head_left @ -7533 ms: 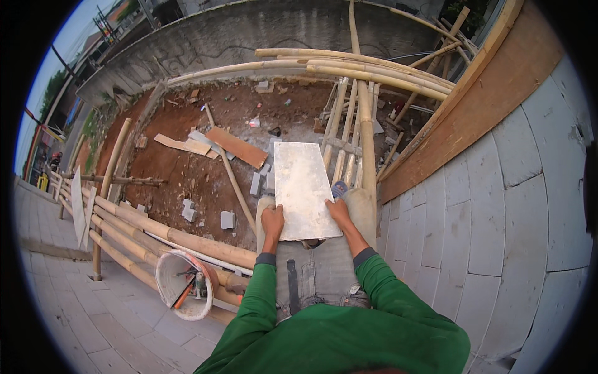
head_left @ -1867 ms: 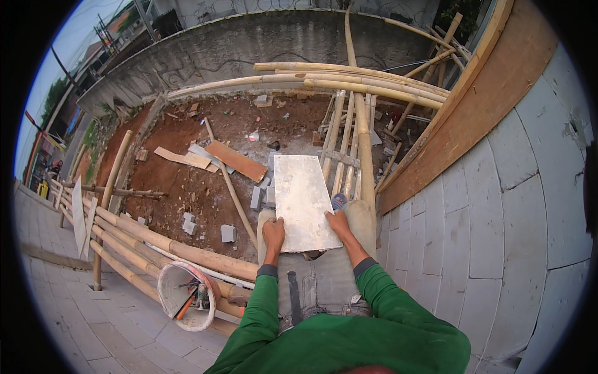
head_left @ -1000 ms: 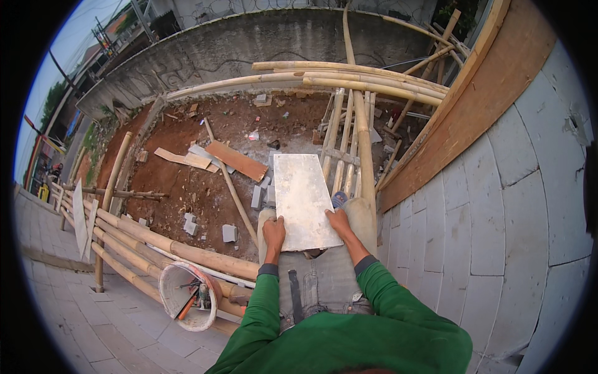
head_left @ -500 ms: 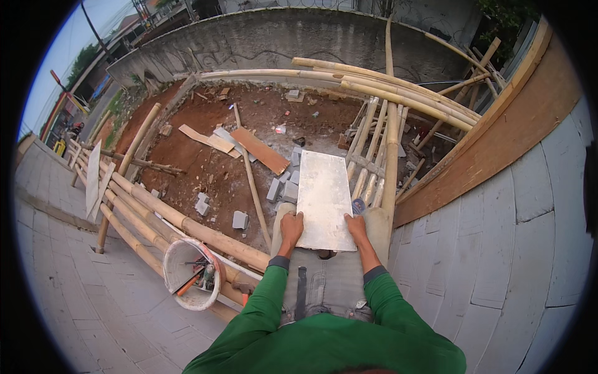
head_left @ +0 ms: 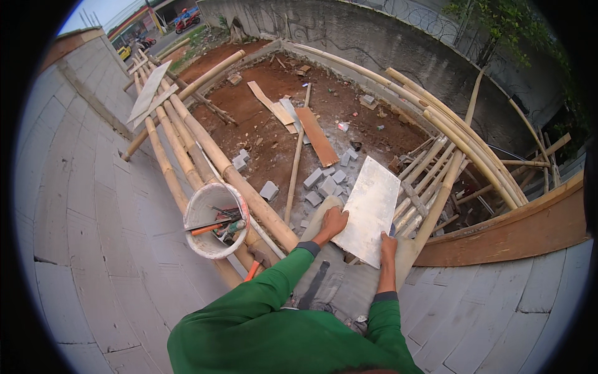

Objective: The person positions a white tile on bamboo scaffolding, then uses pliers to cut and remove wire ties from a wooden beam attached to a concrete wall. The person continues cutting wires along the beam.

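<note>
A flat, pale grey rectangular board (head_left: 369, 212) with a scuffed, shiny face lies tilted above my lap. My left hand (head_left: 332, 225) is closed on its left edge near the lower corner. My right hand (head_left: 387, 249) pinches the opposite edge low down, thumb on the face. The fingers beneath the board are hidden. To my left, a white bucket (head_left: 193, 219) rests by the bamboo poles, holding hand tools with orange and green handles. Beside the bucket lies a hammer (head_left: 254, 265) with an orange handle.
Bamboo poles (head_left: 208, 146) run along my left, high above a dirt yard. Below lie grey blocks (head_left: 324, 182) and wooden planks (head_left: 316, 136). A bamboo ladder-like frame (head_left: 430, 177) stands to the right. Grey block walls (head_left: 93, 262) rise on both sides; a timber board (head_left: 498, 234) edges the right one.
My view has turned to the right, so the yard and bucket appear shifted. The board is still in both hands and now sits slanted, its top leaning right.
</note>
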Tool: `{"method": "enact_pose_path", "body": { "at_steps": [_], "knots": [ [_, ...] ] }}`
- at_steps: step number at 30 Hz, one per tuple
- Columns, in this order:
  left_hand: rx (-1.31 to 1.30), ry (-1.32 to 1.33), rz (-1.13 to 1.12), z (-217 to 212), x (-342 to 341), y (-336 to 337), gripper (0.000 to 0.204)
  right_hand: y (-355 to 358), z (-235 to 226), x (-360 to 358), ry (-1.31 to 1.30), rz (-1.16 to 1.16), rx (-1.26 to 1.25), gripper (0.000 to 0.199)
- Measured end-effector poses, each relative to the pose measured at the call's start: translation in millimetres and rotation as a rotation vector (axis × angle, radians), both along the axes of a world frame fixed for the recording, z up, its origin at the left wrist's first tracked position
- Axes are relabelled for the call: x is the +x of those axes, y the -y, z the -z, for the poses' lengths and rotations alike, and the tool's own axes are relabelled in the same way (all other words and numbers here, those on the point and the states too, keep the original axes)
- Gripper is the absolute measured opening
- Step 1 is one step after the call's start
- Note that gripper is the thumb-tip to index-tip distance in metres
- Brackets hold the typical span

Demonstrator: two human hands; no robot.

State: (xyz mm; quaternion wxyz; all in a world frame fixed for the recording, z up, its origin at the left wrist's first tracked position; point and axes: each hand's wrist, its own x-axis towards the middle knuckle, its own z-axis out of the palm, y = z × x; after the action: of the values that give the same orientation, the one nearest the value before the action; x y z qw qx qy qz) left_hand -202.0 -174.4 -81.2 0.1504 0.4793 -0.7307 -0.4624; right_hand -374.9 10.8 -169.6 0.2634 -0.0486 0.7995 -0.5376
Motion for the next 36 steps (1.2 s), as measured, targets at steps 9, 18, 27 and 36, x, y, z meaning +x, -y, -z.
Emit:
{"method": "enact_pose_path", "body": {
  "at_steps": [9, 18, 27, 36],
  "knots": [
    [0.0, -0.01, -0.017, 8.9, 2.7, -2.7, 0.045, -1.0, 23.3, -6.0, 0.033, 0.008, -0.095, 0.04],
    [-0.045, 0.002, 0.0, 20.7, 0.9, 4.3, 0.043, 0.0, 1.7, 1.8, 0.006, -0.003, 0.017, 0.042],
    [-0.09, 0.027, 0.026, 18.2, 2.5, 9.3, 0.041, 6.8, -34.1, 14.3, 0.018, -0.01, 0.123, 0.05],
    [-0.124, -0.01, 0.06, 11.5, 0.7, 5.7, 0.04, 2.7, -18.9, 10.7, 0.014, 0.01, 0.147, 0.057]
  ]
}}
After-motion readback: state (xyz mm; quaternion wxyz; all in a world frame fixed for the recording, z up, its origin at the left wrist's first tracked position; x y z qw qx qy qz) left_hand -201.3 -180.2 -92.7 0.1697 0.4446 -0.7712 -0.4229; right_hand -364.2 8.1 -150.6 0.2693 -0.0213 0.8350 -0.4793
